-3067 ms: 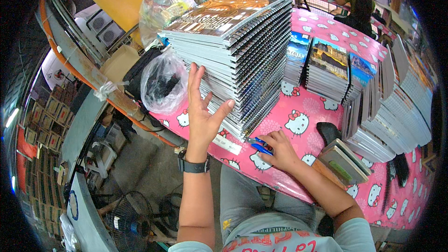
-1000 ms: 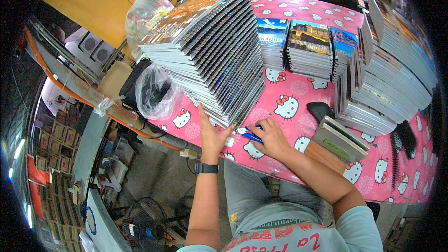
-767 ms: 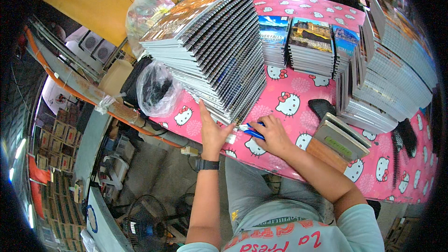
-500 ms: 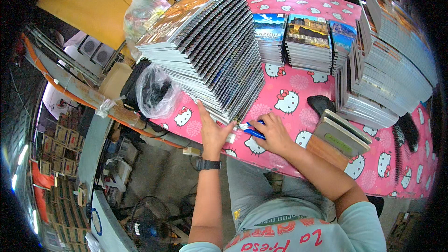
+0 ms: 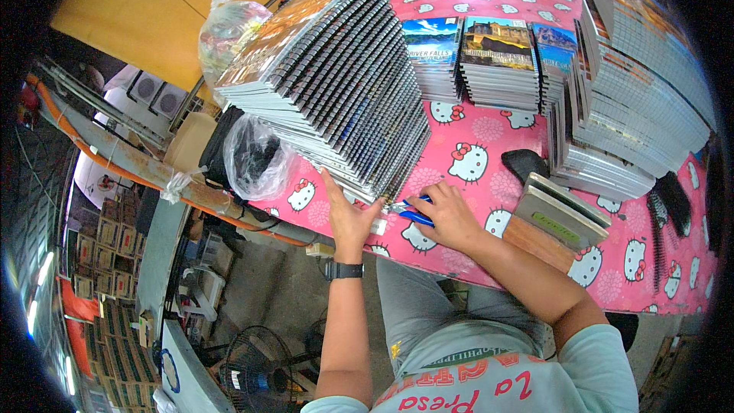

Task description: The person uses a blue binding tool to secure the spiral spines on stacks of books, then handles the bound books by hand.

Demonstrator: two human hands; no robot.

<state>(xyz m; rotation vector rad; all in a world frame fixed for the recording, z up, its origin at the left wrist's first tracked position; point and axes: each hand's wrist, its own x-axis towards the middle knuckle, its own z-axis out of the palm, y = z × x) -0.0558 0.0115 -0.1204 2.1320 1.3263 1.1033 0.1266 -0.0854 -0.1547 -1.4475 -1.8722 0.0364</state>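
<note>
close together: left hand [image 5: 348, 214] flat against tall leaning stack of spiral-bound notebooks [image 5: 336, 84]; right hand [image 5: 451, 218] just beside, gripping blue pen [image 5: 413, 216], tip toward stack's base.

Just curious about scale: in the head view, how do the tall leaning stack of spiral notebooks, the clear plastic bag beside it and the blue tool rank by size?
1. Leaning stack of spiral notebooks, by far the largest.
2. Clear plastic bag.
3. Blue tool, partly hidden in the right hand, smallest.

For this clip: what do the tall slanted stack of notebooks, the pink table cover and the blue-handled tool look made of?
Tall slanted stack of spiral-bound notebooks: paper with glossy printed card covers and dark wire coils along the edges. Pink cartoon-cat table cover: likely wipeable plastic or vinyl sheet; it lies smooth with a slight sheen. Blue-handled tool under the right hand: plastic grip, apparently with a metal tip, too small to be sure.
</note>
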